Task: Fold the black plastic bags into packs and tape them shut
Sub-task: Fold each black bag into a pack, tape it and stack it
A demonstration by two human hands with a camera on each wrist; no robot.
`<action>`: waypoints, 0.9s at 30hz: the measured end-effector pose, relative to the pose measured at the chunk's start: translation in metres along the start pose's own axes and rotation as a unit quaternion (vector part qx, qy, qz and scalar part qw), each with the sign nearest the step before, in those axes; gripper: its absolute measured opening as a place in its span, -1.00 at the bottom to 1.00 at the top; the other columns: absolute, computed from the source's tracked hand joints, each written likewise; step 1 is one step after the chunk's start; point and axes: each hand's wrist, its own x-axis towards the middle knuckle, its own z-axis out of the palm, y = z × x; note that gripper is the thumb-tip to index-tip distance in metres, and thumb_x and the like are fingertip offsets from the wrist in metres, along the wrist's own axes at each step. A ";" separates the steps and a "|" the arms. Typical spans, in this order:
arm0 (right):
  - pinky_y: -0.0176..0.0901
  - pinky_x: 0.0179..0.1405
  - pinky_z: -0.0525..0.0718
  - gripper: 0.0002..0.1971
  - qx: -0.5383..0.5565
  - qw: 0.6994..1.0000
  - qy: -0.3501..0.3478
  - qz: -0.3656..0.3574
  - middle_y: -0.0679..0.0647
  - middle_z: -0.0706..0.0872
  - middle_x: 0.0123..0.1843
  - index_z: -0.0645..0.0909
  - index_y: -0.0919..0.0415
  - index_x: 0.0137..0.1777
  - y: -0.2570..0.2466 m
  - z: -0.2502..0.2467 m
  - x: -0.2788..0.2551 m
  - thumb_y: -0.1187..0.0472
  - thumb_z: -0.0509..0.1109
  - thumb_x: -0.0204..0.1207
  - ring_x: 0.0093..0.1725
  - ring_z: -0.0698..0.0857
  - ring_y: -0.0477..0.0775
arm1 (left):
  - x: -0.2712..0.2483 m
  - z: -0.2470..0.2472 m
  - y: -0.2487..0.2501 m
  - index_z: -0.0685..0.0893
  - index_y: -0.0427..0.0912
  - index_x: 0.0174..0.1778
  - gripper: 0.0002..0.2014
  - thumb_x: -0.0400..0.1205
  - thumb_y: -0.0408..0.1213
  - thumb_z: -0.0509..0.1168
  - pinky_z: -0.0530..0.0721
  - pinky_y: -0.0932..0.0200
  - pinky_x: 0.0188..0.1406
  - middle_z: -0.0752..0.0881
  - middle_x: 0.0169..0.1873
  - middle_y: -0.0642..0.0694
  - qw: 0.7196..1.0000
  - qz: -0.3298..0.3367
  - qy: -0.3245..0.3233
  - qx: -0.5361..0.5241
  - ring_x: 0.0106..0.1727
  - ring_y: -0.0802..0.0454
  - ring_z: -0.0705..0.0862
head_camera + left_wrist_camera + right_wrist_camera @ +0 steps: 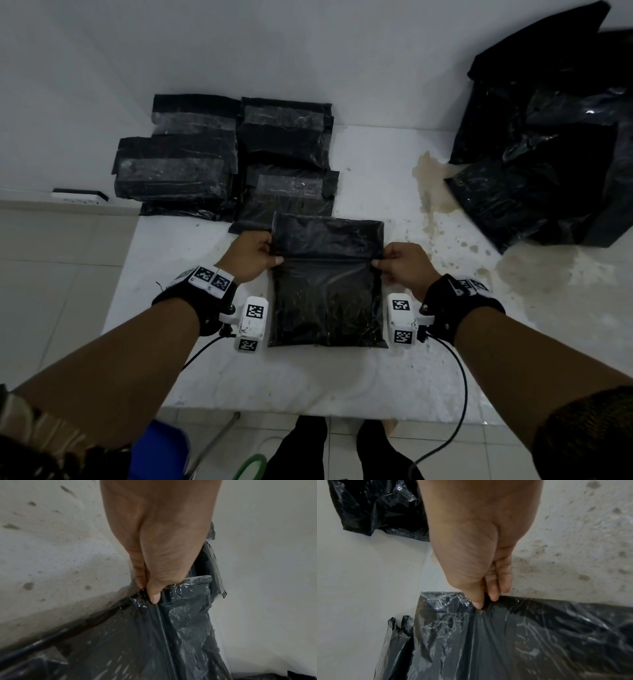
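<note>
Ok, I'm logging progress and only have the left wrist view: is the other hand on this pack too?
Observer: Yes, the right hand pinches the pack at its right edge, on the crease, level with the left hand.
Operator: Any finished ones?
Observer: Several taped packs lie stacked beyond it, by the wall.
Operator: Unfolded bags left?
Observer: A loose heap of black bags sits at the table's far right.

text: none readable | wrist cameras [252, 323]: coded square markers only, no lettering
</note>
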 end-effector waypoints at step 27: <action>-0.20 -0.62 0.61 -0.70 0.022 1.000 -0.020 0.003 0.15 0.64 -0.42 0.69 0.27 -0.26 0.007 -0.006 -0.028 0.55 0.25 0.60 -0.54 0.61 0.02 | -0.038 0.003 -0.008 0.73 0.10 -0.39 -0.48 0.49 -0.71 0.20 0.68 -0.01 0.10 0.76 -0.22 -0.05 0.993 0.069 0.002 0.098 -0.06 -0.11 0.74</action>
